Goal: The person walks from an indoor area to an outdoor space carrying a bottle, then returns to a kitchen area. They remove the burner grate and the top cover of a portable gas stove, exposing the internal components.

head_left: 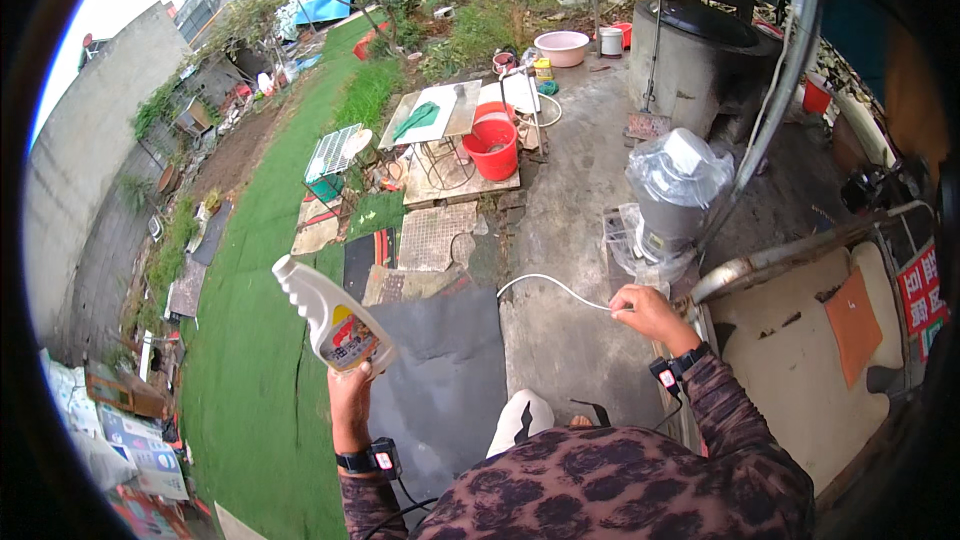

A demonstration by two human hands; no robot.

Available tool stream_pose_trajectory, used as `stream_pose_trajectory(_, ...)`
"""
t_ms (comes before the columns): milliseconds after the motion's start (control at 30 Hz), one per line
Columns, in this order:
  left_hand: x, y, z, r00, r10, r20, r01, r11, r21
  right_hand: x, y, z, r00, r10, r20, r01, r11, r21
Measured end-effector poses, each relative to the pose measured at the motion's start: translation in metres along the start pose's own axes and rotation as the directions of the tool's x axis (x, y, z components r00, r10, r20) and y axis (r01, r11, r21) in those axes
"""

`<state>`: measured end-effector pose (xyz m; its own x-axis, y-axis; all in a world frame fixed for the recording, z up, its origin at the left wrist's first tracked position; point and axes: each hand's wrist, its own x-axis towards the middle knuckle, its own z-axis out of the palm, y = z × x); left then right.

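Observation:
My left hand [350, 392] is closed around the base of a translucent plastic bottle [335, 315] with a ridged grip and a yellow, red and white label. The bottle tilts to the left, and its neck points up and away from me. How much it contains I cannot tell. In my right hand [650, 317], fingers pinched, is the end of a thin white hose [553, 282]. The hose curves leftward from the fingers toward the dark mat. Dark straps with small devices circle both wrists.
A dark grey mat [430, 370] lies below, beside green artificial turf [250, 340]. Ahead stand a low table [455, 112], a red bucket [492, 150] and a pink basin [562, 48]. On the right are a plastic-wrapped appliance [672, 205], a slanting metal pole [775, 110] and an old padded seat [790, 370].

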<state>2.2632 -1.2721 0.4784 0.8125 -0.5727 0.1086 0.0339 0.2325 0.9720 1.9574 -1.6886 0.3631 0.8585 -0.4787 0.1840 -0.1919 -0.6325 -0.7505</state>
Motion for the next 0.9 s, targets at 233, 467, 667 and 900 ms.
stream_pose_trajectory(233,0.193,-0.042,-0.010,0.997,0.060,-0.047,-0.061,0.998,-0.022,0.163,0.094,-0.009,0.978,0.179,-0.103,-0.194,0.968,-0.162)
stream_pose_trajectory(467,0.406,-0.063,0.037,0.993,0.094,0.068,-0.088,0.993,-0.077,0.269,0.160,-0.042,0.893,0.444,-0.075,-0.444,0.896,0.022)
stream_pose_trajectory(667,0.560,-0.095,0.101,0.982,0.089,0.169,-0.085,0.996,-0.034,0.368,0.211,-0.064,0.865,0.502,0.007,-0.502,0.865,-0.002)
stream_pose_trajectory(900,0.714,-0.127,0.198,0.989,0.097,0.115,-0.094,0.995,-0.033,0.521,0.325,-0.116,0.882,0.468,0.048,-0.468,0.884,-0.010)
